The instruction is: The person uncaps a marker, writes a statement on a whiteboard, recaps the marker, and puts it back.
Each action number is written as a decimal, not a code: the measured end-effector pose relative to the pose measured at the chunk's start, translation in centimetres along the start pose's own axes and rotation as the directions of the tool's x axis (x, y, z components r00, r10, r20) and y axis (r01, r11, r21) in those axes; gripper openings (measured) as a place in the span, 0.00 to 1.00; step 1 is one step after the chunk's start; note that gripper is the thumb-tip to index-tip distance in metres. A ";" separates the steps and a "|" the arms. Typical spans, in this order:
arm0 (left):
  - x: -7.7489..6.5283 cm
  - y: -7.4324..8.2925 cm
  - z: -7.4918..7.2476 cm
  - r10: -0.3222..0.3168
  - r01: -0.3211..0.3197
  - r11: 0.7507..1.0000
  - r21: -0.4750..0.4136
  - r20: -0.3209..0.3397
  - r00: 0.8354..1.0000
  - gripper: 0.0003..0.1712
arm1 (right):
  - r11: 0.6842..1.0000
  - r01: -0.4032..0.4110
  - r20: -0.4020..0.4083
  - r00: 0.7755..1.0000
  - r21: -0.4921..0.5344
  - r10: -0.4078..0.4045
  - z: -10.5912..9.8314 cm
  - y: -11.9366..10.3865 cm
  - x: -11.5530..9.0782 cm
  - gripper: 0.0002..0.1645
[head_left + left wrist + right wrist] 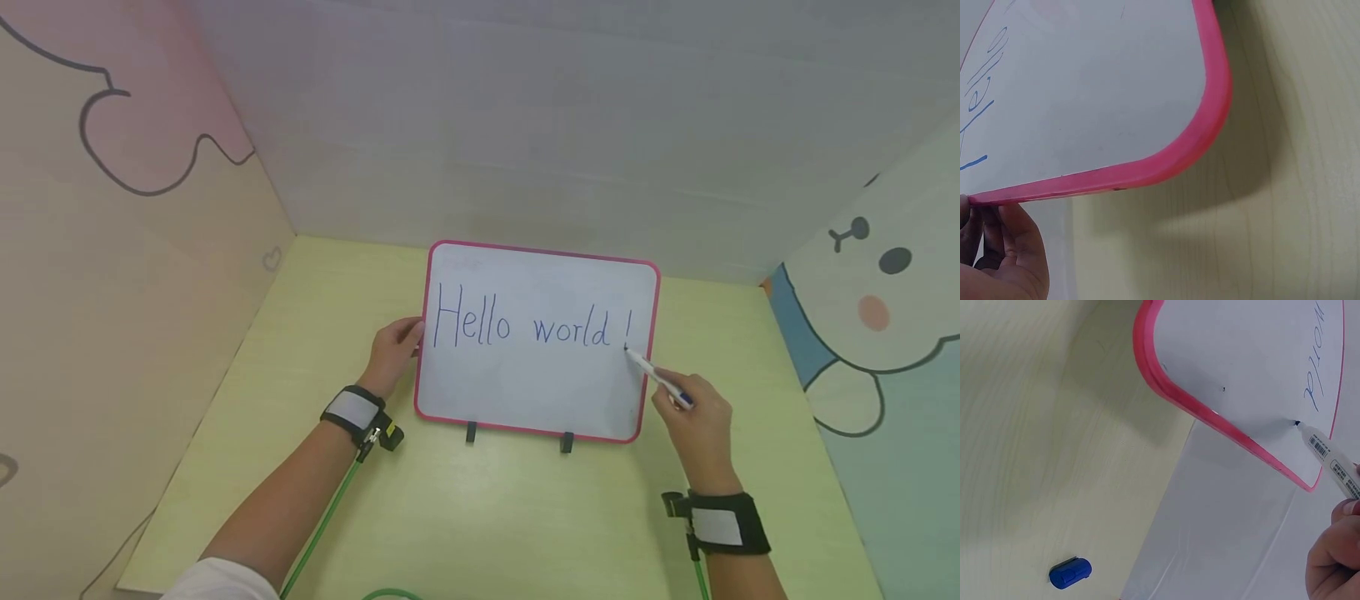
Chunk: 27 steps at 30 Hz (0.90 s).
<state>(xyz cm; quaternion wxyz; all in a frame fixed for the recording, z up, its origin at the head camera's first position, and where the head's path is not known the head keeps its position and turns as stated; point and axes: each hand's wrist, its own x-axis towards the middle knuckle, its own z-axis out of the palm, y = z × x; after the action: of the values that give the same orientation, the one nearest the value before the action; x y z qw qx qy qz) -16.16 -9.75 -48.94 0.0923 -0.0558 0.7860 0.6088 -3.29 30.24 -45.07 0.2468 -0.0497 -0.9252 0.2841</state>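
Observation:
A whiteboard (517, 387) with a pink frame stands tilted on the table, bearing "Hello world !" in blue handwriting. My left hand (392, 354) pinches the board's left edge; in the left wrist view its fingers (1025, 240) reach round the pink rim. At the board's right side, my right hand (697, 425) grips a white marker (647, 367) with a blue end. The dark marker tip meets the board right below the stroke of the exclamation mark. In the right wrist view, a blue marker cap (1070, 573) lies on the table, off to the side of the board.
Two black feet (567, 442) prop the board's lower edge on the pale wooden table (480, 517). A plain whitish wall (525, 125) rises behind, and painted walls flank both sides. Green cables (322, 527) run from the wrist cameras.

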 end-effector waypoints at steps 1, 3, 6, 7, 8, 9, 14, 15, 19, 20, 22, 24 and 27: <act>0.0 0.0 0.0 -0.002 0.002 1.000 -0.002 0.000 1.000 0.25 | 1.000 0.000 -0.001 1.000 0.000 0.000 0.0 0.0 0.0 0.13; -0.1 0.1 0.0 -0.005 0.005 1.000 0.000 -0.001 1.000 0.25 | 1.000 -0.002 -0.005 1.000 -0.005 0.002 0.0 0.0 0.0 0.13; -0.1 0.1 0.0 -0.008 0.008 1.000 0.002 -0.003 1.000 0.25 | 1.000 -0.004 -0.005 1.000 -0.002 0.004 0.0 0.0 0.0 0.13; -0.1 0.1 0.0 -0.008 0.008 1.000 0.003 -0.005 1.000 0.25 | 1.000 -0.005 -0.005 1.000 -0.001 0.005 0.0 -0.1 0.0 0.13; -0.1 0.1 0.0 -0.007 0.007 1.000 0.001 -0.006 1.000 0.25 | 1.000 -0.005 -0.004 1.000 0.001 0.005 0.0 -0.1 0.0 0.13; -0.1 0.0 0.0 -0.006 0.006 1.000 0.000 -0.005 1.000 0.25 | 1.000 -0.006 -0.002 1.000 0.001 0.006 0.0 -0.1 -0.1 0.13; -0.1 0.0 0.0 0.000 0.000 1.000 -0.001 -0.002 1.000 0.25 | 1.000 -0.015 0.006 1.000 -0.008 0.015 0.0 -0.2 -0.1 0.14; -0.1 0.0 0.0 0.000 0.000 1.000 0.003 -0.002 1.000 0.25 | 1.000 -0.019 0.007 1.000 -0.011 0.019 0.0 -0.2 -0.1 0.14; -0.3 0.2 0.0 -0.001 0.001 1.000 0.008 0.000 1.000 0.25 | 0.999 -0.035 0.016 0.999 -0.013 0.036 0.0 -0.2 -0.3 0.14; -0.4 0.3 0.0 0.000 0.000 1.000 0.009 0.000 1.000 0.25 | 0.999 -0.038 0.018 0.999 -0.015 0.038 0.0 -0.3 -0.3 0.14; -0.5 0.4 0.0 0.003 -0.003 1.000 0.006 0.001 1.000 0.25 | 0.999 -0.037 0.017 0.999 -0.011 0.037 0.0 -0.3 -0.3 0.14; -0.5 0.4 0.0 0.006 -0.006 1.000 0.004 0.001 1.000 0.25 | 0.999 -0.032 0.013 0.999 -0.008 0.032 0.0 -0.3 -0.2 0.14; -0.5 0.4 0.0 0.004 -0.004 1.000 -0.004 0.002 1.000 0.25 | 1.000 -0.019 -0.006 1.000 0.006 0.019 -0.1 -0.4 -0.3 0.14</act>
<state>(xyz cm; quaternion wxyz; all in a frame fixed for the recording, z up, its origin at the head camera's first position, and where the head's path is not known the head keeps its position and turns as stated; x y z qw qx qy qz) -15.73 -9.65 -48.45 0.0918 -0.0540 0.7849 0.6104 -3.03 29.91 -44.94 0.2472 -0.0587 -0.9230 0.2890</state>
